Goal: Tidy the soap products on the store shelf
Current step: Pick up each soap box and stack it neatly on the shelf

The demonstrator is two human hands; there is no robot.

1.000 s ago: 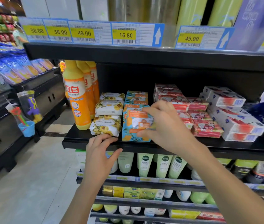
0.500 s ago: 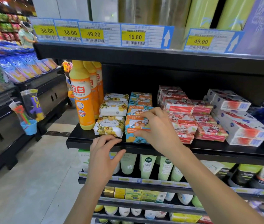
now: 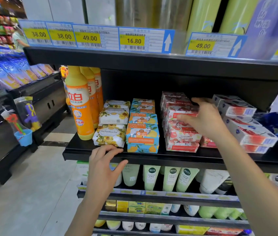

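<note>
Hands, two, bare, well apart. Right hand [image 3: 203, 121]: arm stretched forward into the shelf, fingers over the top and thumb at the front of the uppermost red soap box [image 3: 181, 111], pinching it where it lies on its stack. Left hand [image 3: 104, 166]: lower, fingers spread and relaxed, holding nothing, fingertips at the front lip of the black shelf [image 3: 76, 155], just below the floral-wrapped soaps [image 3: 111, 133]; whether they touch the lip cannot be told. Stock on the shelf, left to right: orange detergent bottles [image 3: 82, 106], upright; floral-wrapped soaps, stacked, faces forward; blue goat soap boxes [image 3: 142, 133], stacked squarely, fronts flush; red soap stack [image 3: 180, 136], uneven, boxes skewed, one label upside down; white soap boxes [image 3: 247, 132], lying at an angle and overlapping one another. Progress, by estimate: floral and goat soap stacks look finished, the red stack is in hand, the white boxes are yet to be straightened; roughly half done.
</note>
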